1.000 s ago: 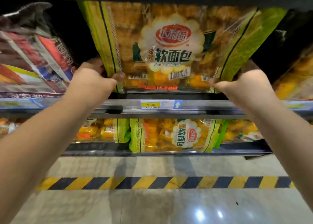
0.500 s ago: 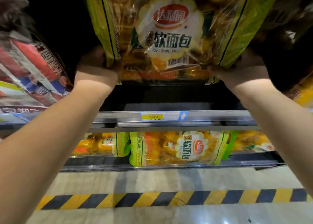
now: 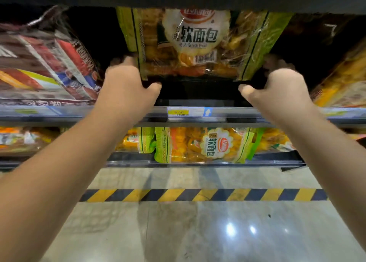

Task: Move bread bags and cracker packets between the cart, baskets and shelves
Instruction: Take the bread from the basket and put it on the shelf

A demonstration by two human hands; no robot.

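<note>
Left hand [image 3: 126, 83], up and left of the tag [image 3: 178, 111]: curled round the lower left corner of the bag [image 3: 190, 44], fingers behind, thumb tucked under the edge. Right hand [image 3: 277, 87], up and right of the tag: same hold on the lower right corner, fingers behind the film, thumb just beneath the bottom edge (too blurred to judge how hard). Bag straight above the tag, upright, label facing out, bottom edge clear of the shelf [image 3: 59, 113] rail bearing the tag, top hidden behind the dark board overhead.

Changed over the last second: raised from a spot right above the tag, then carried up and back into the bay. Thumbs now underneath, no longer on the front of the film. Reads as a placing move near its end rather than a taking one. Probably left to do: lower the bag onto the board behind the tag, let go, draw both hands out.

Left of the tag, red-and-white packets [image 3: 45, 67] leaning close beside the left hand. Below the tag, a lower bag [image 3: 204, 145] of the same bread. Worth watching: soft film, apt to slump forward over the rail once released.
</note>
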